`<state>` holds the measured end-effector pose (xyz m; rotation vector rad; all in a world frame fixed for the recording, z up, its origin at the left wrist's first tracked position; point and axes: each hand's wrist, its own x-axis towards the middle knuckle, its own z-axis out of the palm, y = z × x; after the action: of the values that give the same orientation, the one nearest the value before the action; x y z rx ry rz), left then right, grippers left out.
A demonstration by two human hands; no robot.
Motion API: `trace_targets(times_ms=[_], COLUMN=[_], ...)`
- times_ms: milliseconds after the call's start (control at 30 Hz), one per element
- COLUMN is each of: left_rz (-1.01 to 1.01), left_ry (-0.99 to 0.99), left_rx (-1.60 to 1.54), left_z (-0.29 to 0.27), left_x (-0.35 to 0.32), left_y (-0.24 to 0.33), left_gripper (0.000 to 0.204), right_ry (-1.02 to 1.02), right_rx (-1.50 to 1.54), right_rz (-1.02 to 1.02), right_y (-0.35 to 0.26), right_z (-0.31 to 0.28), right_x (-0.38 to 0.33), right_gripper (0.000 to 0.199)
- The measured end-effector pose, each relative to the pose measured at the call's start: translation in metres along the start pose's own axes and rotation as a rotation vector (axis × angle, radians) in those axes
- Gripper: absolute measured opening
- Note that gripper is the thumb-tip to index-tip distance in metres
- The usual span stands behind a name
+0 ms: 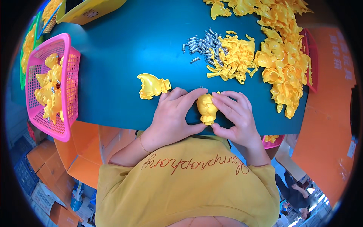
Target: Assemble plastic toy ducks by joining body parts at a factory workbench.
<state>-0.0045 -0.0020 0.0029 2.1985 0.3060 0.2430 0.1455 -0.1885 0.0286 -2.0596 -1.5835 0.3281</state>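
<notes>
At the near edge of the table, a small rounded yellow plastic figure (207,107) is held between my two hands. My left hand (174,110) has its thumb at the figure's lower end and its index finger near the top. From the other side, my right hand (235,116) pinches it with fingers at the top and thumb near the bottom. Just beyond my left hand's knuckles lies a single curved yellow shell piece (151,86). Farther off are a pile of metal springs (207,46) and, touching it, a pile of small yellow plastic parts (237,56).
A large heap of yellow shell pieces (281,56) runs along the table's right side. On the left, a pink basket (72,75) holds yellow figures. A yellow bin (85,14) stands at the far left. Orange cartons (85,153) are below the table edge; another person (297,191) shows at lower right.
</notes>
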Motion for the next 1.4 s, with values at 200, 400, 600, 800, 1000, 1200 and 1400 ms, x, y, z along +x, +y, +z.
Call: trace_targets(times_ms=[200,400,600,800,1000,1200,1400], left_rz=[0.052,0.061,0.09,0.141,0.173,0.028,0.181], left_ry=[0.04,0.044,0.079,0.144,0.084,-0.078,-0.061], left_rx=[0.002,0.028,0.012,-0.076,-0.346,-0.779,-0.615], left_z=[0.004,0.004,0.006,-0.004,-0.01,0.006,0.003], left_x=[0.0,-0.003,0.0,0.001,-0.002,-0.017,-0.016], left_y=[-0.002,-0.006,-0.005,0.001,0.001,0.004,0.005], left_gripper=[0.083,0.084,0.083,0.088,0.074,0.07,0.074], right_ry=[-0.017,0.081,0.119,0.29,0.222,0.217,0.325], right_rx=[-0.042,0.001,0.003,0.56,0.58,0.737,0.651], right_rz=[0.028,-0.014,0.008,0.148,0.029,0.094,0.053], right_y=[-0.002,-0.003,-0.002,-0.005,-0.009,-0.017,-0.019], right_z=[0.002,0.017,0.02,0.041,0.015,0.014,0.02], right_x=[-0.006,-0.011,-0.008,-0.016,-0.015,-0.021,-0.027], right_gripper=[0.068,0.073,0.083,0.082,0.068,0.066,0.063])
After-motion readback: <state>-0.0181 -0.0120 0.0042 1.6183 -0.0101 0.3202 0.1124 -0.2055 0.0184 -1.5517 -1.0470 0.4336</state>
